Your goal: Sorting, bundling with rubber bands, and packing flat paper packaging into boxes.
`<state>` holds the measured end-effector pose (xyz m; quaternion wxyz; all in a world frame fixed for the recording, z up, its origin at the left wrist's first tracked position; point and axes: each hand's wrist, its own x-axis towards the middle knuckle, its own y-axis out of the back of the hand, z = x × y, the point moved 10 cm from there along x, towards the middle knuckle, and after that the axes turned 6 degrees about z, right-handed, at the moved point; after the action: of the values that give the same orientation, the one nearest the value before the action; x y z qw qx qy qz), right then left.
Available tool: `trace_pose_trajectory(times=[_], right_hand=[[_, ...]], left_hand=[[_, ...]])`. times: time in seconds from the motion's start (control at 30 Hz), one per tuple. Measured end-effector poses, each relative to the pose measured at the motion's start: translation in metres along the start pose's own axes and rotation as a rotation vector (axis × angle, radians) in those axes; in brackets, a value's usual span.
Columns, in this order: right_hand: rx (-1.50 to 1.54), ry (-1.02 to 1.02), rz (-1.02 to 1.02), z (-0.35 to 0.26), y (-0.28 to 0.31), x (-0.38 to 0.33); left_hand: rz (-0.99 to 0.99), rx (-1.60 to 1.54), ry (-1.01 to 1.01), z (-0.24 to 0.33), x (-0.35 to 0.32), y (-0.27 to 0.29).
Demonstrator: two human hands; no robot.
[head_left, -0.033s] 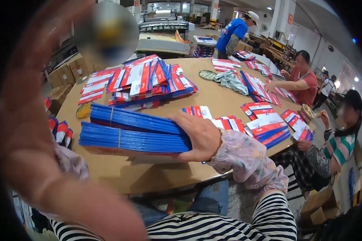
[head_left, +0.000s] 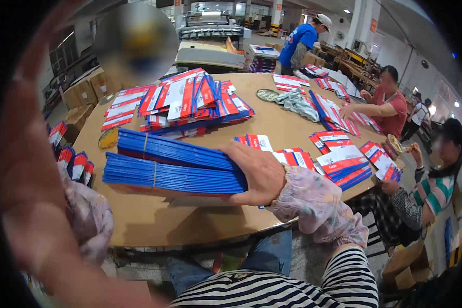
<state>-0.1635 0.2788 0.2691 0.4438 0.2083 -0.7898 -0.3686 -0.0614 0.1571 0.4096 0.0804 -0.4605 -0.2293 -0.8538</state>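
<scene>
Bundled folders (head_left: 174, 167) are solid blue; the fanned pile (head_left: 190, 100) behind is red, white and blue. The counter (head_left: 154, 220) is tan (plain), the sleeve (head_left: 318, 205) pale floral, the shirt (head_left: 272, 290) black-and-white striped.

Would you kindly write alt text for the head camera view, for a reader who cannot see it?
The person's right hand grips the end of a thick stack of blue folded cartons lying on a round wooden table. Their left hand is raised, blurred, near the lens. Red, white and blue cartons cover the table, where co-workers sort more.

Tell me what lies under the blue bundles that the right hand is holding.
The blue bundles rest on the brown table; a pale edge shows beneath them. The bundles and the right hand hide anything else underneath.
</scene>
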Motion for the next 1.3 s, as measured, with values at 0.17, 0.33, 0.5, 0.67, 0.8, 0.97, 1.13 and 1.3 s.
trace_pose_trajectory(times=[0.17,0.33,0.5,0.67,0.8,0.97,1.13,1.3], right_hand=[[-0.063,0.009,0.047,0.001,0.014,-0.001],[-0.122,0.055,0.014,0.001,0.005,-0.013],[-0.117,0.068,-0.120,-0.016,-0.025,-0.024],[-0.193,0.030,-0.138,-0.029,-0.026,-0.034],[-0.180,0.085,-0.238,-0.032,-0.050,-0.035],[-0.167,0.087,-0.147,-0.019,-0.041,-0.037],[-0.169,0.094,-0.113,-0.020,-0.034,-0.035],[-0.174,0.090,-0.124,-0.021,-0.036,-0.038]], left_hand=[[0.016,0.126,-0.006,0.008,-0.007,0.015],[0.044,0.281,-0.154,0.017,0.004,0.032],[0.195,0.478,-0.273,0.037,0.009,0.084],[0.364,0.546,-0.345,0.044,0.006,0.085],[0.285,0.586,-0.341,0.033,0.000,0.080],[0.043,0.592,-0.286,0.019,-0.005,0.056],[-0.062,0.582,-0.315,0.024,0.000,0.042],[-0.107,0.598,-0.417,0.027,0.001,0.044]])
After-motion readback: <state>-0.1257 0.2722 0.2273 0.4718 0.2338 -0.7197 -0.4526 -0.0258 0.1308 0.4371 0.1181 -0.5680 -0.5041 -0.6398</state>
